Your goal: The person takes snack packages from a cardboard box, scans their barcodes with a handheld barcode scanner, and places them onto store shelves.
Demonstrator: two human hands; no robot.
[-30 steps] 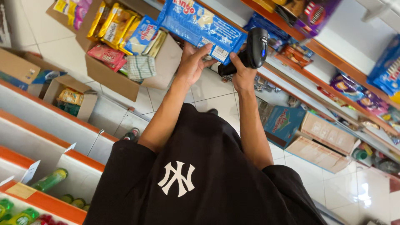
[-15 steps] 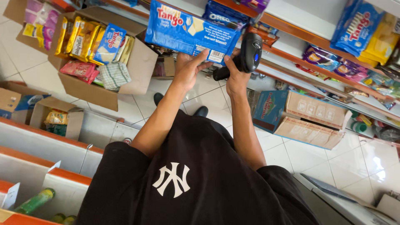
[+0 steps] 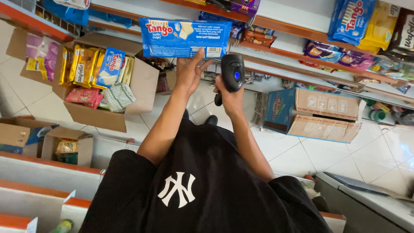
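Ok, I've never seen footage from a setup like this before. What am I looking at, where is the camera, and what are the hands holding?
There is no machine here: a person works with bare hands, and the single camera sits on their head looking down, so you see their black shirt and both arms from above. The left hand holds up a flat blue snack packet. The right hand has its grip closed around a black handheld scanner, with a blue light showing on it. Below is a white tiled floor in a shop aisle. An open cardboard box of snack packs stands on the left, another carton lies on the right, and stocked shelves run along the top.
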